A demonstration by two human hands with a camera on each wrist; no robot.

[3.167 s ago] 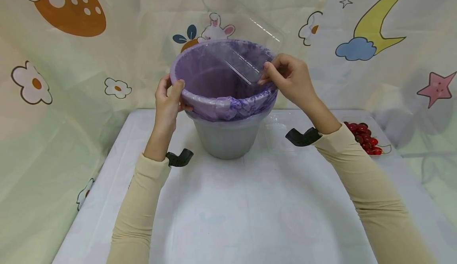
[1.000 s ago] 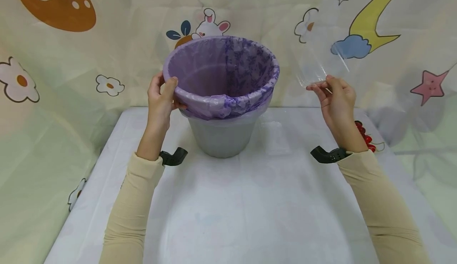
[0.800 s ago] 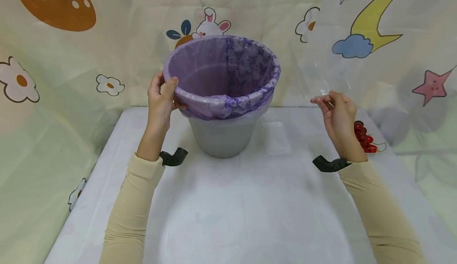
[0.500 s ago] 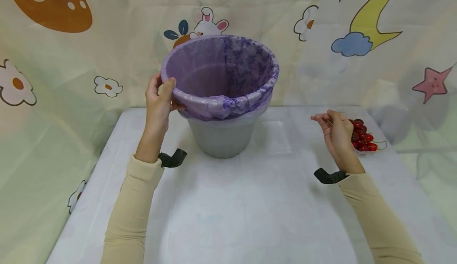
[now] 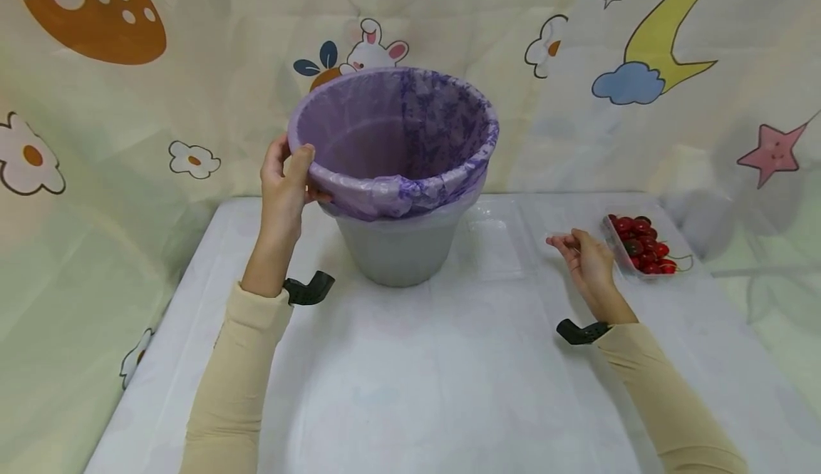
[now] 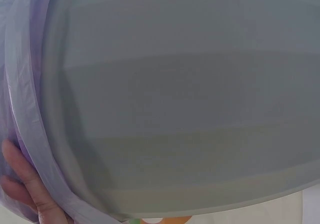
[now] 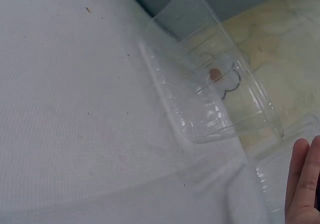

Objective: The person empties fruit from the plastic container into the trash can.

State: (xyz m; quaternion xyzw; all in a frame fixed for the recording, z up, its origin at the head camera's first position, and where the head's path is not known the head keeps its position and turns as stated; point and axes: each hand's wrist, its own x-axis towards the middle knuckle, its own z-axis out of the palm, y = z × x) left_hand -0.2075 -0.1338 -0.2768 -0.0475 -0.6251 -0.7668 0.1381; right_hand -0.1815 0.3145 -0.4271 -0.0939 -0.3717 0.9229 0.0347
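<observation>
In the head view, my left hand [image 5: 285,185] grips the left rim of a grey bin [image 5: 398,249] lined with a purple plastic bag [image 5: 391,196]. The left wrist view shows its fingers [image 6: 30,184] against the folded-over bag. To the right, my right hand [image 5: 589,271] is low over the table, thumb and fingertips together at the near edge of a see-through plastic box [image 7: 272,184]. That box is hard to make out against the white cloth. Between it and the bin, another clear plastic box [image 7: 215,96] lies on the table.
A clear box of red cherries [image 5: 644,246] stands just right of my right hand. White cloth covers the table [image 5: 410,374]. A printed curtain [image 5: 244,53] hangs behind and at the sides.
My right hand has carried its clear box from over the bin out to the right, then down to the table. The cherries have come into full view. My left hand keeps its grip.
</observation>
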